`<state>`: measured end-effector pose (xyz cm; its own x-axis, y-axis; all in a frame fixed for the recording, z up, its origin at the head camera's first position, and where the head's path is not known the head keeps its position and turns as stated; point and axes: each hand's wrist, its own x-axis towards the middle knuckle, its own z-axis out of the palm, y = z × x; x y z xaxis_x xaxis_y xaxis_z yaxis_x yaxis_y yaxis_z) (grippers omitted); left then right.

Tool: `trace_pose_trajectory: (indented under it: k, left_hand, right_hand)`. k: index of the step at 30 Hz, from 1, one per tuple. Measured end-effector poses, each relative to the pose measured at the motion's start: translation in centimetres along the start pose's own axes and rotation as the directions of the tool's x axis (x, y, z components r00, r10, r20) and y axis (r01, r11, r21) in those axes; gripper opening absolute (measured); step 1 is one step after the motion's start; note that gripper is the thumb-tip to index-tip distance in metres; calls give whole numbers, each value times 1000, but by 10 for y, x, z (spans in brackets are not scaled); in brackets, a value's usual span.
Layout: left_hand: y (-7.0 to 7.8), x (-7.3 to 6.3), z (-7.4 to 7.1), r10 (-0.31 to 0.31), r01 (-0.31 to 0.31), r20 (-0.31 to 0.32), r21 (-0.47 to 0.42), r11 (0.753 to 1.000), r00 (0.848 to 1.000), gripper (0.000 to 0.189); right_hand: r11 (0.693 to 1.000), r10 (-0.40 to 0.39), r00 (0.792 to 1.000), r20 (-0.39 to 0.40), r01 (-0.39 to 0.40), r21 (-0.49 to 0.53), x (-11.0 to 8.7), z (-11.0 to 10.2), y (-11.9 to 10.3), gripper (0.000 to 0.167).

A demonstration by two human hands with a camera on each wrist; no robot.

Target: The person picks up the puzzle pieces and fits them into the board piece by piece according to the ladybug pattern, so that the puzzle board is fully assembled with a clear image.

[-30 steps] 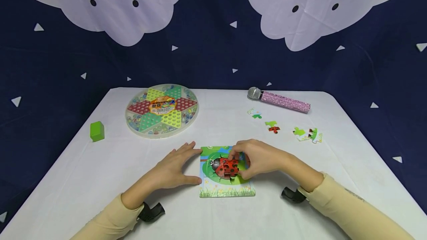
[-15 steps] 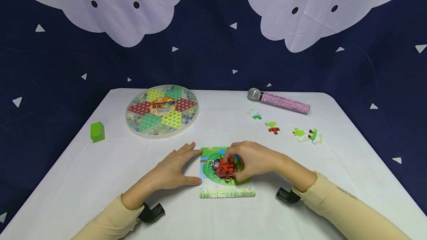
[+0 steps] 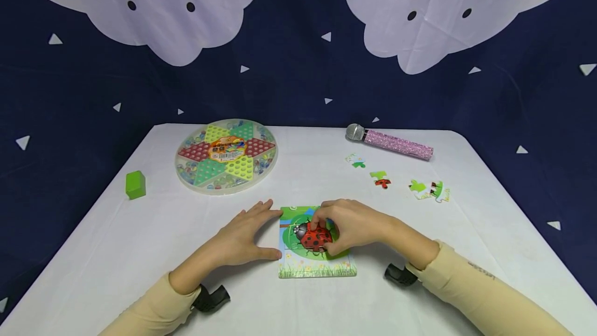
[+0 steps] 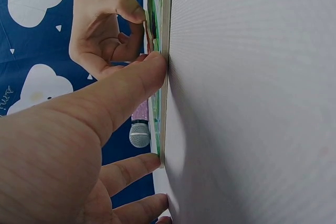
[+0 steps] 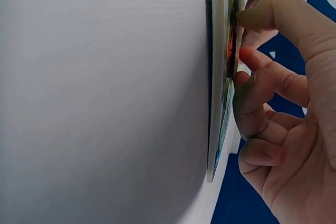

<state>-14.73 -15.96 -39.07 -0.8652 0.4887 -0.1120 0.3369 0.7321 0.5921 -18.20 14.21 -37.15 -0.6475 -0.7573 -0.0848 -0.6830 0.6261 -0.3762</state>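
Observation:
A square ladybug jigsaw puzzle (image 3: 317, 269) lies flat on the white-covered table, in front of the person. Along its left edge the left hand (image 3: 238, 236) rests with fingers spread, thumb and forefinger touching the side. Over the board the right hand (image 3: 356, 225) pinches a red, black-spotted puzzle piece (image 3: 317, 241) between thumb and fingers, above the ladybug picture. From the right wrist view, the puzzle piece (image 5: 237, 56) appears edge-on, very close to the board's face. Whether it lies fully flat I cannot tell. The right fingers hide the board's upper right part.
Several loose puzzle pieces (image 3: 382, 183) are scattered at the right, beyond the right hand. Behind them lies a pink glittery microphone (image 3: 398, 144). A round Chinese checkers set (image 3: 226, 185) with marbles sits at the back left, and a green block (image 3: 136, 184) near the left edge.
My right hand has moved a little left over the board with the puzzle piece, which now lines up with the ladybug picture. The left hand has stayed at the board's edge.

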Motion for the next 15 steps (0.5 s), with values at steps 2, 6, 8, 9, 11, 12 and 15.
trace_pose_trajectory:
  k: [2, 6, 8, 9, 11, 12, 15]
  left_hand:
    - [0, 0, 0, 1, -1, -2, -2, 1000, 1000, 93]
    - [2, -1, -1, 2, -2, 2, 8, 1000, 1000, 93]
    - [2, -2, -1, 1, -1, 2, 7, 1000, 1000, 93]
    - [2, -2, -1, 2, -2, 1, 4, 1000, 1000, 93]
    - [1, -2, -1, 8, -8, -2, -6, 1000, 1000, 93]
    - [1, -2, -1, 14, -14, -6, -10, 1000, 1000, 93]
    - [-7, 0, 4, 49, -49, -32, -6, 999, 998, 94]
  right_hand:
    - [1000, -5, 1000, -3, 5, -6, 0, 0, 0, 38]
    - [1000, -15, 1000, -10, 15, -9, 0, 0, 0, 37]
    - [1000, -17, 1000, -12, 17, -10, 1, 0, 0, 37]
    - [1000, -18, 1000, -12, 18, -8, 1, 1, 0, 37]
    - [1000, -18, 1000, -12, 18, -7, 1, 1, 0, 37]
    - [1000, -15, 1000, -10, 15, -6, 1, 1, 0, 37]
    - [1000, -14, 1000, -9, 14, -3, 1, 2, 1, 36]
